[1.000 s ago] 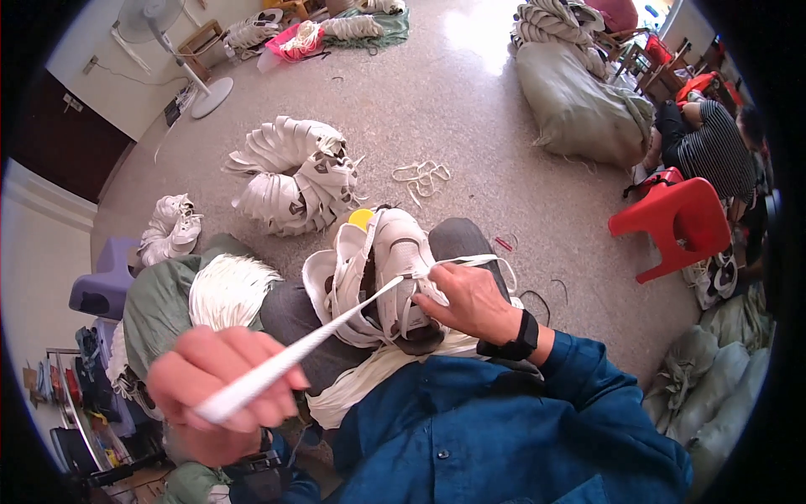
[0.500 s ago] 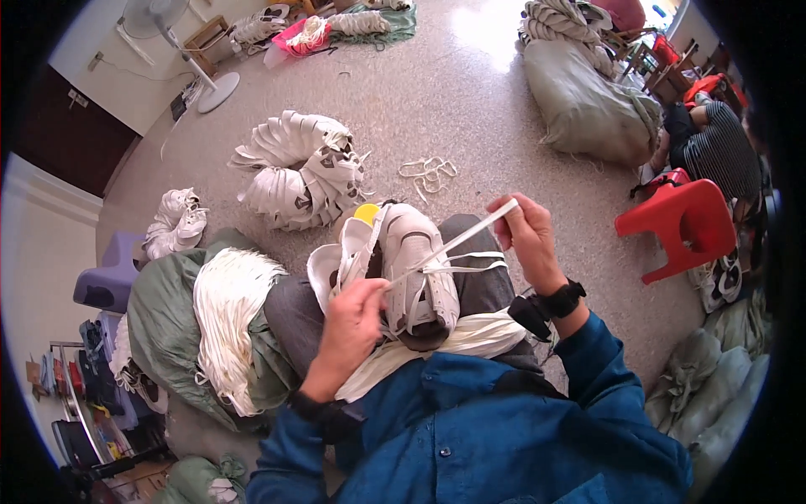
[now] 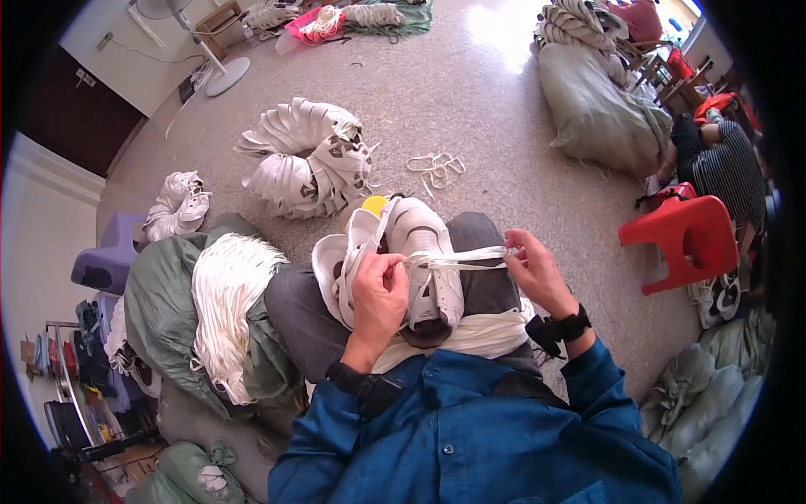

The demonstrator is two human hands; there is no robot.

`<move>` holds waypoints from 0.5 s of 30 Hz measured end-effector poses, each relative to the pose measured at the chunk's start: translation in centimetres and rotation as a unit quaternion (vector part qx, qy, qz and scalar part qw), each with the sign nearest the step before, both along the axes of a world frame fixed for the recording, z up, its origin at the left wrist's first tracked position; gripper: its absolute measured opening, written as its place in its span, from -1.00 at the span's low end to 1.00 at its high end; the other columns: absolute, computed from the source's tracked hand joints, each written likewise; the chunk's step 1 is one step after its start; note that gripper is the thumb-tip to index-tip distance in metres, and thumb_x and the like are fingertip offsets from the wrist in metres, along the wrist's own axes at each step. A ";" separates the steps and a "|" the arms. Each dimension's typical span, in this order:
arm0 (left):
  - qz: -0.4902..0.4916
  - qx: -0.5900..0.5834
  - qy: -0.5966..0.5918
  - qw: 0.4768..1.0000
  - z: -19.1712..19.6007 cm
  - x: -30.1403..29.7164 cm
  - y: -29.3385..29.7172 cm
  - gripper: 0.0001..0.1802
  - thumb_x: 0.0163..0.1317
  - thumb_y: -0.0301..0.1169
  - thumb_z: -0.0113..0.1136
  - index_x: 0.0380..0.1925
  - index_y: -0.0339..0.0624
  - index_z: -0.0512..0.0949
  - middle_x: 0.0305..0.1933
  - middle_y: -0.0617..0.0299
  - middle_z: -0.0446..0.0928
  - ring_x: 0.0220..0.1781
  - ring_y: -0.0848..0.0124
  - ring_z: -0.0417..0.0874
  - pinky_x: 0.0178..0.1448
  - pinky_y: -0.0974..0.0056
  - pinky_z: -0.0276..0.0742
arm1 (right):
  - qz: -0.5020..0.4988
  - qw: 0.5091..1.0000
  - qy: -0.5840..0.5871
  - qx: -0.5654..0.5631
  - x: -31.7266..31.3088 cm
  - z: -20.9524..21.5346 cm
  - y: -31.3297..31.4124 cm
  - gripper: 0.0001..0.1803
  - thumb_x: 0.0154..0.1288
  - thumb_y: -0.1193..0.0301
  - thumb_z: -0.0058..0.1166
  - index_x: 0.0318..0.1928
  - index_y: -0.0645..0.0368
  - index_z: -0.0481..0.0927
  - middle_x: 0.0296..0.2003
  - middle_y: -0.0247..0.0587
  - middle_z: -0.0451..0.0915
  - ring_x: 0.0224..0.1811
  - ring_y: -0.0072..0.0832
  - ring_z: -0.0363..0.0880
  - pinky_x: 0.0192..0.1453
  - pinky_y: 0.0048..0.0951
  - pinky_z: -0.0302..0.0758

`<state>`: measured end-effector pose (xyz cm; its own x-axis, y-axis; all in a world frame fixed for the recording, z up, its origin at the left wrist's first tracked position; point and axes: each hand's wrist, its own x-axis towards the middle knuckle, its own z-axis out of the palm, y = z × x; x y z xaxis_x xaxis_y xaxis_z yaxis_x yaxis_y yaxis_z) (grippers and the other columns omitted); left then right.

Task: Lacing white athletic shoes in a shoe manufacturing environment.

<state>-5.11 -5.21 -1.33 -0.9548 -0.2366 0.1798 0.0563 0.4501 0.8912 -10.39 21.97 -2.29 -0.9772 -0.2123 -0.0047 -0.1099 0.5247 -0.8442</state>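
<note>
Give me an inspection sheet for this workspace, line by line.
Surface: speckled grey floor; work sits on the person's lap.
Job's things: white shoe on lap, flat white lace stretched sideways.
Clutter: white shoe pile, lace bundle on green sack, loose laces.
Grips: left hand at the shoe's lacing; right hand pinches the lace end.
Cables: fan cord.
Surroundings: red stool, filled sack, seated person.

White sneaker lay on lap at frame centre, toe toward upper frame, opening toward lower frame, upper side facing camera. Flat white lace ran across its top, stretched taut to right, pinched at both ends. Second white sneaker lay touching its left side, partly underneath.
</note>
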 end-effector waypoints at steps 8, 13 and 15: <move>-0.019 0.107 -0.076 0.991 -1.1 -0.7 -0.7 -0.91 0.29 -0.54 0.20 -0.26 -0.35 0.59 -0.47 0.16 0.58 -0.51 0.44 0.51 -0.37 0.28 0.46 | 0.086 0.984 0.157 -0.017 1.2 4.0 -4.5 -0.81 0.32 0.61 0.04 -0.07 0.27 0.56 -0.23 -0.03 0.59 -0.24 -0.21 0.63 -0.17 -0.32 0.55; -0.012 -0.104 0.043 0.994 -1.5 -0.5 -0.7 -0.93 0.31 -0.56 0.16 -0.25 -0.34 0.58 -0.38 0.12 0.60 -0.43 0.37 0.60 -0.31 0.27 0.52 | 0.185 0.974 0.126 -0.033 2.5 2.8 -7.1 -0.81 0.30 0.59 0.07 -0.07 0.25 0.55 -0.20 0.00 0.58 -0.19 -0.02 0.63 -0.14 -0.18 0.57; -0.019 -0.093 0.033 0.995 -1.4 -0.3 -0.6 -0.91 0.27 -0.58 0.16 -0.24 -0.34 0.58 -0.33 -0.02 0.58 -0.33 0.13 0.63 -0.24 0.15 0.52 | 0.191 0.973 0.124 -0.040 3.0 2.5 -7.9 -0.77 0.30 0.59 0.06 -0.03 0.24 0.54 -0.16 0.01 0.57 -0.16 -0.01 0.63 -0.12 -0.17 0.57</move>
